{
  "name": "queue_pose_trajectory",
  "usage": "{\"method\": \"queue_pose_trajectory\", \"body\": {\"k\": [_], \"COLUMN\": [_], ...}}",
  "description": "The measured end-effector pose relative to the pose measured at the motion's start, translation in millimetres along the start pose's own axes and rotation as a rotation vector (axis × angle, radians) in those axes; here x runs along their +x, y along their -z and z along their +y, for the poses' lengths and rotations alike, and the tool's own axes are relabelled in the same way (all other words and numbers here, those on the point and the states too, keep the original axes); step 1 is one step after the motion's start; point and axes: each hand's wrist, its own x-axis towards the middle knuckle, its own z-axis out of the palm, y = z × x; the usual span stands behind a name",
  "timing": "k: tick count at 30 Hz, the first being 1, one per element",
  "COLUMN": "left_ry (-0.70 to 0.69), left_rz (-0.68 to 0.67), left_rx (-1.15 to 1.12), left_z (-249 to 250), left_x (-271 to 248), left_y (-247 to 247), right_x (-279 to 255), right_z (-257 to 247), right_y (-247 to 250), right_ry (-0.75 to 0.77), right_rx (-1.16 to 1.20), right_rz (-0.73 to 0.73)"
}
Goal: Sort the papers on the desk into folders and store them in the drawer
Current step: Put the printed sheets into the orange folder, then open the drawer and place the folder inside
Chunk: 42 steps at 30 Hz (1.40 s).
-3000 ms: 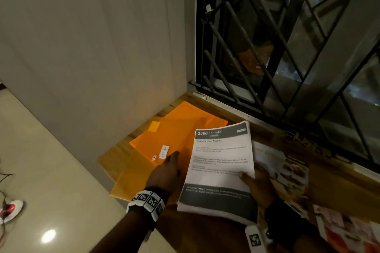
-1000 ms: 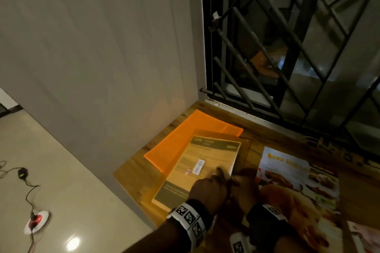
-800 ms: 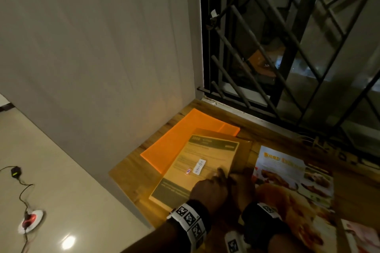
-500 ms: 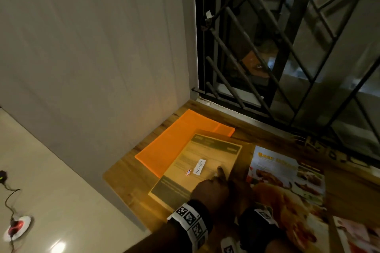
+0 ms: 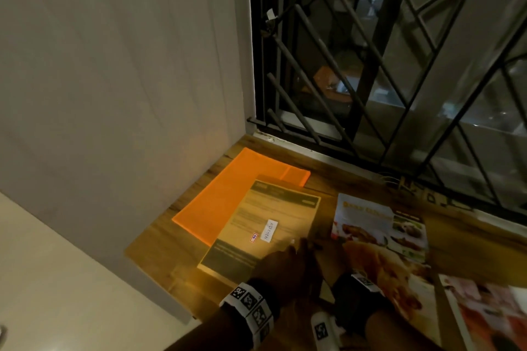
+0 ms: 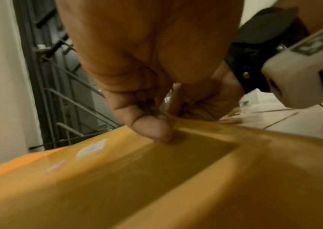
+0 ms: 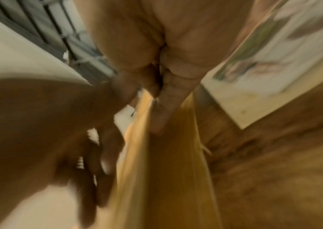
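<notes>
Left hand (image 5: 281, 268) sits at the near right corner of the translucent amber plastic folder with a white handwritten label (image 5: 263, 229), thumb tip pressing down on the cover in the left wrist view, other fingers curled at the folder edge so it looks like a pinch on that corner; right hand (image 5: 328, 253) is just beside it, touching, fingers running along the folder's right edge in the right wrist view, apparently gripping the edge too, though blur makes the exact hold hard to read. Printed sheet with dark header and footer bands (image 5: 248, 258) is already inside the folder, showing through the cover. That folder lies partly on top of a brighter orange plastic folder (image 5: 225, 196) near the wall corner, both on the wooden worktop (image 5: 154, 251). Right of the hands, glossy food flyers with pictures of dishes (image 5: 379, 225) lie loose on the worktop, not yet filed, one running under the right wrist. Barred window beyond. No drawer in view. Risks, as a judgement: slick cover could slip from the corner pinch and let the sheet slide out of the open side if lifted tilted; dragging it may pull the orange folder along or off the worktop's near edge; right wrist could scuff or crease the flyer beneath it; low light makes misreading the label and misfiling likely
</notes>
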Motion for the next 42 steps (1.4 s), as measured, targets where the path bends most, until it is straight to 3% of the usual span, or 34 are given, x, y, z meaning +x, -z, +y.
{"method": "queue_pose_trajectory", "body": {"k": [9, 15, 19, 24, 30, 32, 34, 37, 40, 42], "left_ry": [-0.035, -0.046, -0.023, 0.010, 0.055, 0.031, 0.010, 0.095, 0.215, 0.405], "left_rz": [0.090, 0.111, 0.135, 0.309, 0.488, 0.494, 0.465, 0.250, 0.014, -0.067], "left_rx": [0.000, -0.038, 0.016, -0.065, 0.003, -0.034, -0.130, -0.435, -0.903, -1.332], "left_z": [-57.8, -82.6, -99.2, -114.0, -119.3, -122.3, -125.9, -130.0, -139.6, -150.5], "left_x": [-30.6, -42.0, -51.0, -88.5, -153.7, -171.5, -188.0, -200.7, -196.2, -184.2], "left_y": [-23.5, -26.4, -36.8, -51.3, -78.0, -96.8, -115.6, -143.4, -168.9, -184.5], "right_x": [-68.5, -117.4, -147.2, -189.6, -239.2, -260.8, -283.4, -308.7, -311.9, -305.1], "right_z": [-9.3, -10.4, -10.7, -12.7, 14.1, 27.6, 40.7, 62.8, 94.4, 116.6], "right_y": [12.5, -7.3, -20.9, -33.8, -53.1, -59.4, -69.6, -95.9, -121.8, -135.0], "right_ry": [-0.043, -0.051, -0.037, -0.002, 0.038, 0.061, 0.088, -0.023, -0.415, -0.637], "right_rx": [0.325, 0.183, 0.061, 0.124, 0.231, 0.115, 0.061, 0.231, 0.700, 1.083], "right_rz": [0.208, 0.317, 0.308, 0.292, 0.297, 0.311, 0.321, 0.276, 0.256, 0.272]}}
